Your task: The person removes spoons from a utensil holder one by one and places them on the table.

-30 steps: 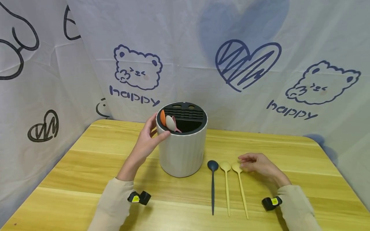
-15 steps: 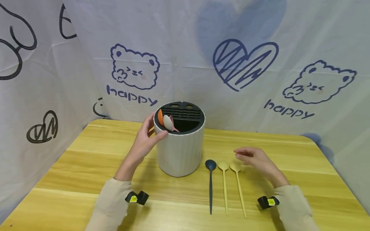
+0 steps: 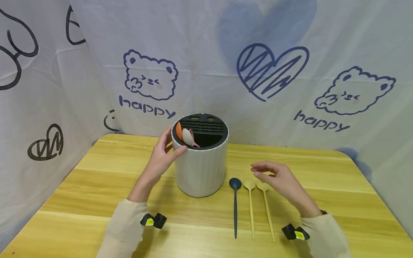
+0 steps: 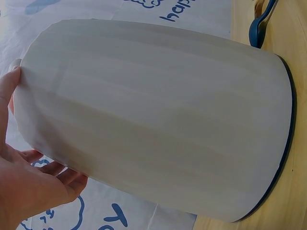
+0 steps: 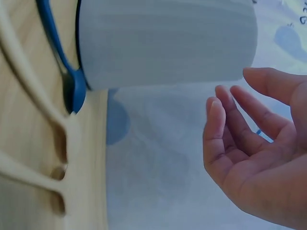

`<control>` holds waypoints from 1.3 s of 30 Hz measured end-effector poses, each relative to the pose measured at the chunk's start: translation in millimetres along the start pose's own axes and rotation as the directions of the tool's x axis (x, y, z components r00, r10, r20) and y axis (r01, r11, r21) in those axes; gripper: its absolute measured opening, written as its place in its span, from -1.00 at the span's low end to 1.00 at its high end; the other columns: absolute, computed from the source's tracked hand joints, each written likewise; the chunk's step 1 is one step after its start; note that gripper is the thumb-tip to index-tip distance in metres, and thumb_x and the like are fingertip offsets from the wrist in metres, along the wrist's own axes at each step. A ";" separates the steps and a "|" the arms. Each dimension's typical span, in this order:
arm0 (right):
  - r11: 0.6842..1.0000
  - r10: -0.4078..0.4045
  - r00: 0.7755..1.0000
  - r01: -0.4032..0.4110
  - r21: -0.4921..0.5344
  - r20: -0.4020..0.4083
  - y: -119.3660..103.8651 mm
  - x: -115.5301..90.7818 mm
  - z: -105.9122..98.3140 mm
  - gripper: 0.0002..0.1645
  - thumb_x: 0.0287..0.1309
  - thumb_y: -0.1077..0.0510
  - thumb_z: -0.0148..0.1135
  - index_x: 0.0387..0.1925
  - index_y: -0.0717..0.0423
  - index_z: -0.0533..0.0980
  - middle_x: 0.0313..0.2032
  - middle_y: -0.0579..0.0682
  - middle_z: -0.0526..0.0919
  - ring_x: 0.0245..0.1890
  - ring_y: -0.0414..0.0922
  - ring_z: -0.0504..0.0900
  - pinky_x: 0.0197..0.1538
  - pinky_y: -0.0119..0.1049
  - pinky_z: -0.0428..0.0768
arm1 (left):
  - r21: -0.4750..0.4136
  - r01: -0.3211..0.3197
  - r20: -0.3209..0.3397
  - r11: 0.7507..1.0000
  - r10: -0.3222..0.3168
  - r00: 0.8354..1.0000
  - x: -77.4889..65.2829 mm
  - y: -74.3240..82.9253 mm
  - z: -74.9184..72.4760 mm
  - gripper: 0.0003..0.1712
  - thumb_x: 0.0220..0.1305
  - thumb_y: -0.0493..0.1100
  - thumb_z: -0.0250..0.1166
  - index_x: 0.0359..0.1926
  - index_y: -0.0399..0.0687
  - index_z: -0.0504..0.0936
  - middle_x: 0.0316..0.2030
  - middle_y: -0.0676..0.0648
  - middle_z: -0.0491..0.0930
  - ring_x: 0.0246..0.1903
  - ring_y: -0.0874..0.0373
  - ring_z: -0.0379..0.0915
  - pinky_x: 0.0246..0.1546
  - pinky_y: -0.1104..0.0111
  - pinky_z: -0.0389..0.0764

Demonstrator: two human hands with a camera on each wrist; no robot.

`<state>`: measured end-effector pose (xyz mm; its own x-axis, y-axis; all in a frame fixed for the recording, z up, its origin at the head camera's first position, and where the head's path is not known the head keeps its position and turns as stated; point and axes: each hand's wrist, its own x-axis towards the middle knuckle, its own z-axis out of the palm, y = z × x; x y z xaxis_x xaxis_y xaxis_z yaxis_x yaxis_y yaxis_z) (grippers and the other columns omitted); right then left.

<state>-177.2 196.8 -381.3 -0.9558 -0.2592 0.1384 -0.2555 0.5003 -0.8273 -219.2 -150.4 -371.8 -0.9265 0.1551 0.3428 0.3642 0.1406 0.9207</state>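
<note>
A white utensil holder [image 3: 200, 172] with a black slotted top [image 3: 206, 126] stands upright on the table. My left hand [image 3: 159, 157] grips its upper left side, thumb at the front rim. Inside the top lean an orange spoon [image 3: 179, 130], a white spoon [image 3: 187, 137] and a pink utensil [image 3: 194, 142]. Right of the holder lie a dark blue spoon [image 3: 235, 184] and two yellow ones, a middle yellow spoon [image 3: 251, 208] and a right yellow spoon [image 3: 267, 208]. My right hand [image 3: 280, 179] hovers above the yellow spoons' bowls, fingers loosely bent, holding nothing.
The wooden table [image 3: 96, 190] runs back to a white printed cloth [image 3: 206, 89], close behind the holder. Another cloth wall hangs at the left. Each wrist wears a small black camera, such as the left wrist camera [image 3: 154, 220].
My right hand has risen off the right yellow spoon's bowl and moved left toward the holder. My left hand keeps its grip. The view has shifted slightly.
</note>
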 end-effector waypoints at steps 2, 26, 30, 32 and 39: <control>1.000 -0.015 1.000 0.015 0.003 -0.015 -6.0 -1.5 3.5 -0.57 0.30 0.06 0.20 0.11 0.20 0.54 0.01 0.07 0.63 0.01 0.01 0.59 0.00 -0.19 0.57 | -0.001 0.000 -0.003 1.000 0.000 1.000 -0.6 -0.3 -0.6 -0.09 0.25 -0.08 0.25 0.50 -0.08 0.00 0.43 -0.14 0.08 0.39 -0.01 0.00 0.37 0.05 0.08; 0.962 -0.264 0.963 0.260 -0.089 -0.044 -86.0 19.6 22.2 -0.68 0.24 0.19 0.26 0.03 0.12 0.60 -0.03 -0.03 0.66 -0.05 -0.11 0.60 -0.22 -0.25 0.59 | -0.013 -0.016 0.005 1.000 0.016 1.000 0.0 1.2 0.2 -0.06 0.23 -0.03 0.29 0.50 -0.11 0.00 0.43 -0.16 0.07 0.39 -0.03 0.00 0.37 0.06 0.07; 0.952 -0.294 0.956 0.291 -0.095 -0.017 -96.5 27.7 25.5 -0.66 0.23 0.23 0.26 0.05 0.15 0.59 -0.04 -0.01 0.67 -0.04 -0.09 0.61 -0.20 -0.22 0.62 | -0.012 -0.021 0.008 1.000 0.021 1.000 -0.3 0.6 0.2 -0.06 0.23 -0.03 0.29 0.50 -0.11 0.01 0.43 -0.15 0.07 0.39 -0.03 0.00 0.37 0.05 0.06; 0.947 -0.308 0.951 0.305 -0.104 -0.008 -100.9 31.7 27.0 -0.63 0.23 0.24 0.25 0.08 0.17 0.57 -0.05 -0.01 0.68 -0.04 -0.10 0.61 -0.17 -0.19 0.61 | -0.011 -0.023 0.010 1.000 0.023 1.000 -0.3 0.4 0.2 -0.06 0.23 -0.03 0.28 0.50 -0.11 0.01 0.43 -0.15 0.07 0.39 -0.03 -0.01 0.37 0.05 0.06; 0.923 -0.359 0.932 0.361 -0.134 0.041 -113.2 47.6 28.9 -0.63 0.23 0.27 0.24 0.07 0.22 0.57 -0.07 0.03 0.68 -0.04 -0.07 0.61 -0.03 -0.10 0.59 | -0.011 -0.026 0.010 1.000 0.026 1.000 0.4 -1.0 -0.1 -0.06 0.23 -0.05 0.28 0.50 -0.11 0.00 0.43 -0.16 0.07 0.39 -0.04 0.00 0.37 0.05 0.07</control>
<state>-189.6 103.9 -296.8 -0.7937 -0.4550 0.4038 -0.6004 0.4790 -0.6403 -219.9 -150.6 -372.5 -0.9158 0.1686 0.3645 0.3868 0.1260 0.9135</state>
